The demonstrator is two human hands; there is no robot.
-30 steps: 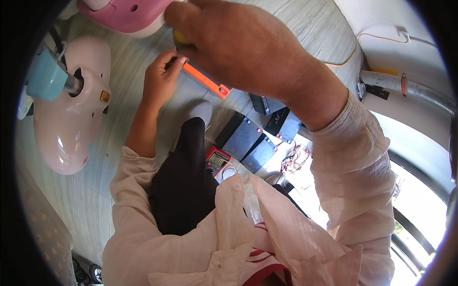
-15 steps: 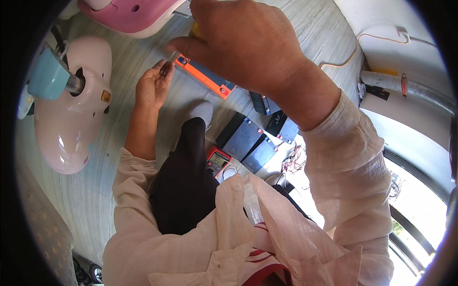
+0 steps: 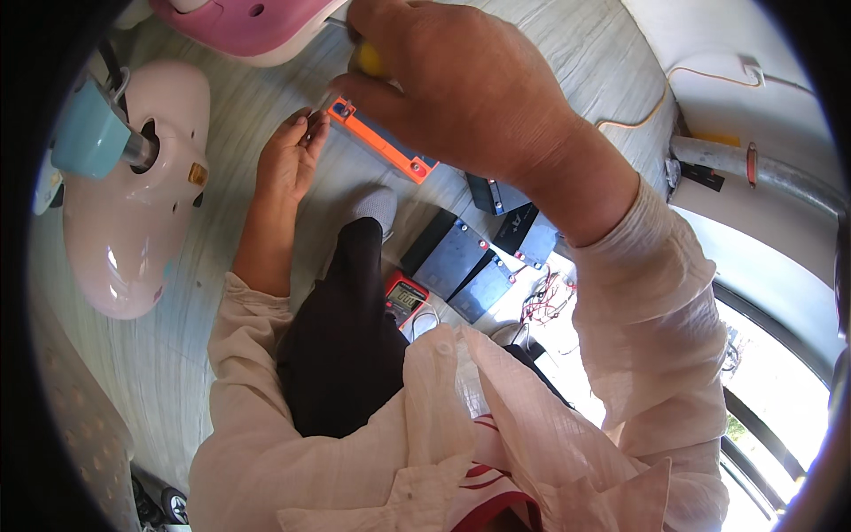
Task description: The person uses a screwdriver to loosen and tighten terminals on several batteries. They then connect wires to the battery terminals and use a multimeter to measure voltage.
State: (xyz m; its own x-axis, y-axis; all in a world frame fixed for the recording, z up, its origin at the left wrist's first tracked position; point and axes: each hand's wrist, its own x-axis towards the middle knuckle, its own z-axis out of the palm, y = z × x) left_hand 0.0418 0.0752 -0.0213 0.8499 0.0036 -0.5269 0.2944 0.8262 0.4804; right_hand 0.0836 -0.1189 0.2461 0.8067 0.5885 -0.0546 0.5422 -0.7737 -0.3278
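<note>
streaked floor (image 3: 160,381); orange-edged case (image 3: 383,140), bolts (image 3: 417,167) in corners, near left hand (image 3: 288,160)

Red handheld multimeter (image 3: 405,302): its display (image 3: 407,293) carries a row of dark digits on a pale ground. Box-shaped battery (image 3: 526,236) with a black side: a short, pale printed marking stands on that dark face.

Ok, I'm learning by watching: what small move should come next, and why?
I'd probably steady the orange-edged battery with the left hand: it is right beside the corner bolt, while the right hand, holding a yellow object, partly hides the battery. Whether the left hand touches it is unclear.
</note>
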